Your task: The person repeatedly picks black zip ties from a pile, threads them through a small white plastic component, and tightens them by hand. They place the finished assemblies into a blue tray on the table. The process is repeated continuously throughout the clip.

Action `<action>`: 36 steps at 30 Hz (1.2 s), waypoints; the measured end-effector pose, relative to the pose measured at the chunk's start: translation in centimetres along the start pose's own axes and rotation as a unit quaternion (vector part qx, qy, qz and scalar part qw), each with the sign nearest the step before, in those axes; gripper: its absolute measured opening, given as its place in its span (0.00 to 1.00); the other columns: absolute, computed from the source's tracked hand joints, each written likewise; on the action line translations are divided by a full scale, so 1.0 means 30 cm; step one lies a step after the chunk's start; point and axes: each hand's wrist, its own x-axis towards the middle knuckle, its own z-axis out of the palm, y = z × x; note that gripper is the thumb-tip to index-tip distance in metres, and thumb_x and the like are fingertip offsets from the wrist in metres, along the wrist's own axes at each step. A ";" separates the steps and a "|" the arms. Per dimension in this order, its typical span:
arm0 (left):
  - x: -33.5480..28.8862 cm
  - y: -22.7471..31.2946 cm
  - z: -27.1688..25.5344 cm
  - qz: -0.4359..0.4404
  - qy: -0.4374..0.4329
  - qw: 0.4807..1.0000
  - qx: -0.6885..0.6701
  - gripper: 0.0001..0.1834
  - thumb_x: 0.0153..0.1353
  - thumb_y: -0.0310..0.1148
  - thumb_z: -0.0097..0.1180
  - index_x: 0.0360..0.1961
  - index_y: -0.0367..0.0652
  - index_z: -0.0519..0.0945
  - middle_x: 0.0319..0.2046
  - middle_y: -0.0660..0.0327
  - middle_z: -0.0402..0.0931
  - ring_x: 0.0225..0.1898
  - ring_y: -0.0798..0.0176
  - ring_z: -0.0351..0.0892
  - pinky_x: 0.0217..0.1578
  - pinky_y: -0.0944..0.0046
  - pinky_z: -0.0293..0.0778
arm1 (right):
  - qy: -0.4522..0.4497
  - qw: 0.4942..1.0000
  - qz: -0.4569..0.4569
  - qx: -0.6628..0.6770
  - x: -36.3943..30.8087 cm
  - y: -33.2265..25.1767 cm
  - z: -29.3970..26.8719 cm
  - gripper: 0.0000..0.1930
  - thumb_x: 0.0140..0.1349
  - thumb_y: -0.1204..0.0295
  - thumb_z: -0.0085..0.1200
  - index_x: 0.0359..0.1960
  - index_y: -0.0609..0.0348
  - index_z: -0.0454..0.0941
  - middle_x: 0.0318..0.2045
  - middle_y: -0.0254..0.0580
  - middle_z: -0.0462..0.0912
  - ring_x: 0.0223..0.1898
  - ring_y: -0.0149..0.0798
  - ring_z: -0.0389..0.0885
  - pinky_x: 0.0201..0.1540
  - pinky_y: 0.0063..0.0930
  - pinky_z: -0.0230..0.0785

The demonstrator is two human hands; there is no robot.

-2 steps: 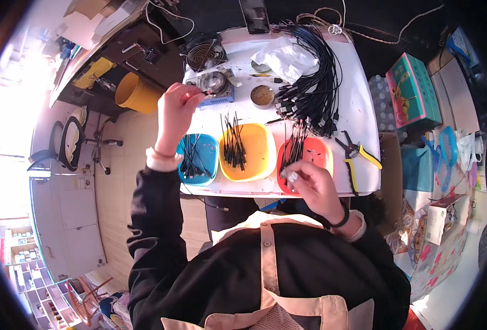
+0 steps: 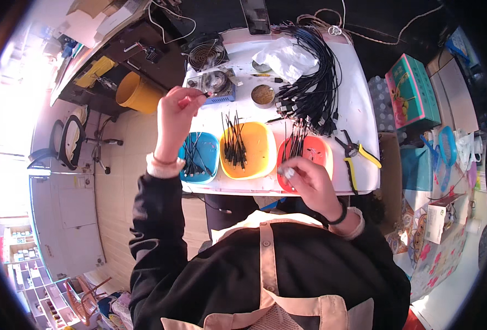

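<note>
My left hand (image 2: 175, 113) is raised over the left side of the table, its fingers pinched on a thin black cable (image 2: 206, 94), whose short dark end pokes out toward a small blue machine (image 2: 221, 94). My right hand (image 2: 313, 184) hovers at the near edge of the red bin (image 2: 325, 157), thumb and fingers closed together; what they hold, if anything, I cannot make out. Cut black cables (image 2: 295, 140) stand in the red bin. Similar cables (image 2: 233, 146) lean in the yellow bin (image 2: 261, 148), and more cables (image 2: 195, 159) lie in the blue bin (image 2: 211, 144).
A large bundle of black cables (image 2: 326, 77) curves along the table's right side. Wire strippers (image 2: 359, 154) with yellow handles lie beside the red bin. A round tin (image 2: 263, 95), white plastic (image 2: 284, 59) and a fan (image 2: 206, 55) stand farther back. One cable end (image 2: 221, 210) hangs past the front edge.
My left hand has shifted very slightly toward the right and nearer to me, still pinching the cable. My right hand has barely moved.
</note>
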 end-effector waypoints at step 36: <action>-0.447 -0.217 -0.046 -0.023 0.144 0.950 0.277 0.06 0.57 0.23 0.57 0.36 0.38 0.80 0.29 0.59 0.78 0.25 0.67 0.74 0.29 0.69 0.71 | 0.145 0.779 0.269 -0.548 -0.407 0.606 -0.999 0.18 0.65 0.62 0.47 0.43 0.69 0.73 0.38 0.68 0.78 0.45 0.67 0.75 0.44 0.53 0.68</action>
